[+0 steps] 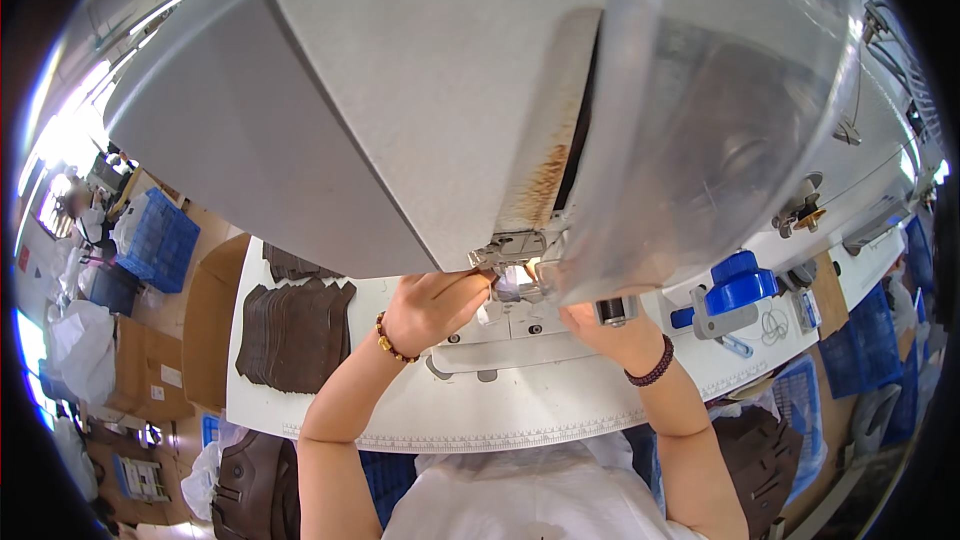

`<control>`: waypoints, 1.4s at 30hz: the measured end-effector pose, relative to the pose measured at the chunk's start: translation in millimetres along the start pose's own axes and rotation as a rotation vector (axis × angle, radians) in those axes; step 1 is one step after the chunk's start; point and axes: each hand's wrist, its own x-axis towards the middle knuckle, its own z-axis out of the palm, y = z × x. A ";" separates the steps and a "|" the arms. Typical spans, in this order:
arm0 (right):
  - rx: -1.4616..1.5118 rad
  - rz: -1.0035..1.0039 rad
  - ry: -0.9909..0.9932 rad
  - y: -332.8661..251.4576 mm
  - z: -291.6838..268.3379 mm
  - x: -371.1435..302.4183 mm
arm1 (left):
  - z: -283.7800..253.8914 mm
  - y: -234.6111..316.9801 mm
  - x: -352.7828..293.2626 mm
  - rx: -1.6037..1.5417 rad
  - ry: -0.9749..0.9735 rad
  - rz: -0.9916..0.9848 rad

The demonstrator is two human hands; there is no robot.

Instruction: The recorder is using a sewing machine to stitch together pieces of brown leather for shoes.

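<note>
A large pale sewing machine (pixel 400 90) fills the upper part of the view, and both my hands are at its lit needle area (pixel 517 280). My left hand (pixel 437 312) is left of the needle, with fingers bent and pressed together at the tips. A small dark edge shows by those fingertips, but I cannot make out what they hold. On the right of the needle is my right hand (pixel 620 338), low over the machine bed. A clear plastic cover (pixel 700 160) and a metal knob (pixel 616 311) partly hide its fingers.
Stacked dark brown leather pieces (pixel 295 335) lie on the white table (pixel 440 420) at the left. A blue-handled part (pixel 740 282) and a small blue tool (pixel 735 346) are at the right. Brown pieces (pixel 250 485) hang below the table's left edge. Cardboard boxes (pixel 150 365) stand further left.
</note>
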 end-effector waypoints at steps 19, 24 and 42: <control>0.172 0.052 -0.004 17.4 -44.3 -16.5 | 1.6 38.5 -2.1 -0.066 0.052 0.160; 0.176 0.053 -0.042 -4.9 -102.9 -60.7 | 13.3 48.1 -30.7 -0.149 0.045 -0.006; 1.360 1.301 0.397 46.9 -30.5 -108.7 | -0.5 79.0 -68.8 -0.069 -0.885 0.149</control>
